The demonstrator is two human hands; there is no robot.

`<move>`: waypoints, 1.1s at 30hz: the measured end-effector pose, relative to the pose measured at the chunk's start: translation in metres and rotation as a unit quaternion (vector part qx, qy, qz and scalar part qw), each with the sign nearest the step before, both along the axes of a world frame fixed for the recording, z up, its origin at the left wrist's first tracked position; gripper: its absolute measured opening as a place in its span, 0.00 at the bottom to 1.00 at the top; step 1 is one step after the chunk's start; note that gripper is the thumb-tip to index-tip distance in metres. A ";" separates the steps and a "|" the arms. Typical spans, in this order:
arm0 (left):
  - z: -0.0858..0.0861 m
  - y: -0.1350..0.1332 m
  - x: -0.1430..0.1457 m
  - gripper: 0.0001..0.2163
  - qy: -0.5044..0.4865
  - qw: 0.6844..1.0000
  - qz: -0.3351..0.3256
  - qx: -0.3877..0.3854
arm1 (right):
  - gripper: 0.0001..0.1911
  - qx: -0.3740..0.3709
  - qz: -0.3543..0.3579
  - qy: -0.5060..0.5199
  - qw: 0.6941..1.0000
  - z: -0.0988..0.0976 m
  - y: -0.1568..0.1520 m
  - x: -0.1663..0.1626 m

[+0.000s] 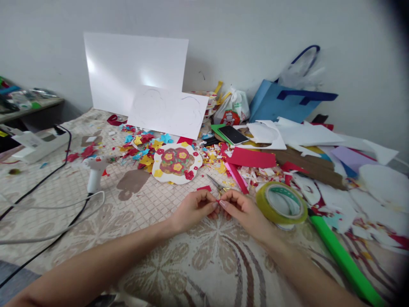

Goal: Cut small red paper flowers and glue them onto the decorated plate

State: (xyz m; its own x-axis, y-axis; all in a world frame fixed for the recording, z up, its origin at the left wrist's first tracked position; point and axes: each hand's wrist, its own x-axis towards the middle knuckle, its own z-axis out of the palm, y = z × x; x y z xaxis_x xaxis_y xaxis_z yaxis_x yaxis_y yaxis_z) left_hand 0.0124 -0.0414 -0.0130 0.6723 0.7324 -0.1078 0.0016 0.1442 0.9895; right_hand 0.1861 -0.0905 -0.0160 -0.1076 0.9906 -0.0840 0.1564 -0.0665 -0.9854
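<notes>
My left hand [198,208] and my right hand [239,208] meet above the patterned tablecloth, fingertips pinched together. Between them is a tiny red piece [219,201], mostly covered by the fingers; it looks like paper or foam. Just beyond the fingertips lie scissors [218,183] with gold-coloured handles and a small red strip [203,188]. Farther back, a white scalloped plaque [159,170] decorated with red and yellow flowers rests on the cloth. A roll of yellow tape [263,204] is beside my right wrist.
A white glue gun [94,177] with its cable stands at left, near a power strip [41,147]. Coloured flower cutouts [145,149] and scraps cover the back. Red sheets [252,157], a phone [234,134] and a green-handled cutter [341,251] lie right. White boards [137,64] lean on the wall.
</notes>
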 end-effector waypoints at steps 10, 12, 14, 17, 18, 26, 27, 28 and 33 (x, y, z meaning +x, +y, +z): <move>-0.003 0.002 0.000 0.12 -0.003 1.000 -0.001 -0.023 | 0.07 -0.008 0.001 0.022 1.000 0.003 -0.001 -0.003; -0.004 0.003 0.000 0.12 0.000 1.000 -0.003 -0.025 | 0.07 -0.002 -0.004 0.020 1.000 0.003 -0.001 -0.003; -0.005 0.003 0.000 0.12 0.005 1.000 -0.006 -0.023 | 0.07 0.007 -0.009 0.014 1.000 0.003 -0.001 -0.003; -0.004 0.002 0.000 0.12 0.009 1.000 -0.010 -0.027 | 0.06 0.021 -0.011 -0.002 1.000 0.004 -0.001 -0.003; -0.003 0.001 0.001 0.12 0.010 0.999 -0.011 -0.028 | 0.06 0.025 -0.011 -0.008 1.000 0.004 -0.001 -0.003; -0.005 0.001 0.001 0.13 -0.001 0.998 -0.014 -0.056 | 0.05 0.025 -0.014 -0.010 1.000 0.002 0.000 -0.003; -0.005 0.002 0.001 0.13 -0.002 0.998 -0.015 -0.057 | 0.05 0.026 -0.016 -0.009 1.000 0.002 0.000 -0.003; -0.005 0.002 0.001 0.14 -0.003 0.998 -0.015 -0.058 | 0.05 0.027 -0.017 -0.009 0.999 0.002 -0.001 -0.003; -0.005 0.001 0.001 0.14 -0.006 0.997 -0.013 -0.069 | 0.03 0.075 -0.033 -0.058 0.995 0.004 -0.002 -0.004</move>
State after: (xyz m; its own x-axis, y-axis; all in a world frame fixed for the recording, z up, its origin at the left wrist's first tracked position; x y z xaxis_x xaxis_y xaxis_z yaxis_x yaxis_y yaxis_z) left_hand 0.0133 -0.0401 -0.0181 0.6932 0.6928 -0.1989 -0.0037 0.2794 0.9602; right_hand 0.1821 -0.0930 -0.0123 -0.0392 0.9975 0.0582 0.2696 0.0667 -0.9606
